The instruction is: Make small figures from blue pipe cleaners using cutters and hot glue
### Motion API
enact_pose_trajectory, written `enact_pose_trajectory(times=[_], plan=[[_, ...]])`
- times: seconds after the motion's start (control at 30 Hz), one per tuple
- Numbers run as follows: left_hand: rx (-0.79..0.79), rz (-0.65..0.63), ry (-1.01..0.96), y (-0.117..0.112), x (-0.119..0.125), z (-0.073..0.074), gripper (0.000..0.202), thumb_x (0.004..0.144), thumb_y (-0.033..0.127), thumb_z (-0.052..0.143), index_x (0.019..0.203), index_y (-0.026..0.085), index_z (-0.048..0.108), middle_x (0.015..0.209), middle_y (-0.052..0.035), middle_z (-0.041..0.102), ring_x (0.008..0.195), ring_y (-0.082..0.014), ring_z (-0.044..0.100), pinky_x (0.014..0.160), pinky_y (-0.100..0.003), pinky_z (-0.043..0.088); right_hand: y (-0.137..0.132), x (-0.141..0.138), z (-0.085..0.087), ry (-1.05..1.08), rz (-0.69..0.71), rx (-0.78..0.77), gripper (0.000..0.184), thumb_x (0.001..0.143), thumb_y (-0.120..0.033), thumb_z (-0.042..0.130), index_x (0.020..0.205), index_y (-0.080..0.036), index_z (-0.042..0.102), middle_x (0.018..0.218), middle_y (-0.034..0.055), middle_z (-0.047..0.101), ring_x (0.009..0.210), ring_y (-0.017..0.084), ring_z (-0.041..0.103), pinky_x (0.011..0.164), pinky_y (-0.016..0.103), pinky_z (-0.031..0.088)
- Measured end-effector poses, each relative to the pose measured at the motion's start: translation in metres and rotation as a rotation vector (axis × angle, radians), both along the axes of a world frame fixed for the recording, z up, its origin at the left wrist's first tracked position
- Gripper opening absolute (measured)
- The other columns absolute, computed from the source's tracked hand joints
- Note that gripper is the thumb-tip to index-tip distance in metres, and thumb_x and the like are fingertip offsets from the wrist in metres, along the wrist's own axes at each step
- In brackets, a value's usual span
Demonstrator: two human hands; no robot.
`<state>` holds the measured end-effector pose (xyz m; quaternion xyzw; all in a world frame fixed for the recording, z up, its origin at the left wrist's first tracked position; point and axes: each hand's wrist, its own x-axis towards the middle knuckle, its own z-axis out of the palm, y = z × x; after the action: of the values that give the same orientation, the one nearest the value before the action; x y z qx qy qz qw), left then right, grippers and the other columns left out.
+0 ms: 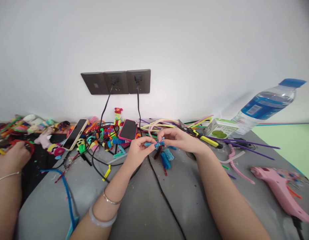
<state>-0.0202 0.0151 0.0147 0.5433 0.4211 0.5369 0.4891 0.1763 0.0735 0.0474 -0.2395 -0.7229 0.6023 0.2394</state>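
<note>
My left hand (142,149) and my right hand (178,139) meet near the middle of the table, fingertips pinched on a small blue pipe-cleaner piece (158,144). Its exact shape is partly hidden by the fingers. Just below, short bundles of blue pipe cleaner (165,160) lie or hang beside a dark red one; I cannot tell whether they join the held piece. Yellow-handled pliers or cutters (206,138) rest right of my right hand. A pink-framed phone (128,129) lies behind my left hand.
Another person's hand (13,158) grips something orange at the left. Black cables (159,183) run from the wall sockets (116,82) across the table. A pink glue gun (279,190), a tilted-looking water bottle (269,103), a small carton (220,128) and loose pipe cleaners occupy the right.
</note>
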Motion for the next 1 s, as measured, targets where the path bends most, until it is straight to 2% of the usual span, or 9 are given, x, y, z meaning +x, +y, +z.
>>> enact_pose_trajectory(times=[0.23, 0.57, 1.0], plan=[[-0.058, -0.049, -0.018, 0.0, -0.001, 0.001, 0.024, 0.069, 0.037, 0.08, 0.076, 0.015, 0.072, 0.08, -0.0049, 0.07, 0.071, -0.0147, 0.062, 0.066, -0.025, 0.05, -0.001, -0.001, -0.001, 0.048, 0.023, -0.044, 0.024, 0.086, -0.04, 0.071, 0.09, -0.017, 0.063, 0.085, 0.0017, 0.06, 0.074, 0.013, 0.055, 0.068, 0.025, 0.046], [-0.149, -0.11, -0.081, -0.001, -0.001, 0.0, 0.03, 0.066, 0.04, 0.082, 0.075, 0.014, 0.071, 0.078, -0.0044, 0.066, 0.067, -0.0117, 0.056, 0.062, -0.021, 0.046, 0.0, 0.0, -0.002, 0.024, 0.068, -0.024, 0.03, 0.089, -0.046, 0.067, 0.091, -0.016, 0.064, 0.085, 0.0022, 0.06, 0.072, 0.012, 0.054, 0.068, 0.025, 0.045], [-0.213, -0.139, -0.138, -0.001, 0.0, 0.01, 0.036, 0.059, 0.045, 0.086, 0.069, 0.014, 0.07, 0.073, -0.0036, 0.064, 0.061, -0.0105, 0.053, 0.059, -0.022, 0.044, -0.002, -0.004, -0.001, 0.05, 0.077, -0.036, 0.029, 0.087, -0.045, 0.069, 0.086, -0.017, 0.063, 0.081, 0.0013, 0.057, 0.07, 0.012, 0.05, 0.065, 0.025, 0.042]])
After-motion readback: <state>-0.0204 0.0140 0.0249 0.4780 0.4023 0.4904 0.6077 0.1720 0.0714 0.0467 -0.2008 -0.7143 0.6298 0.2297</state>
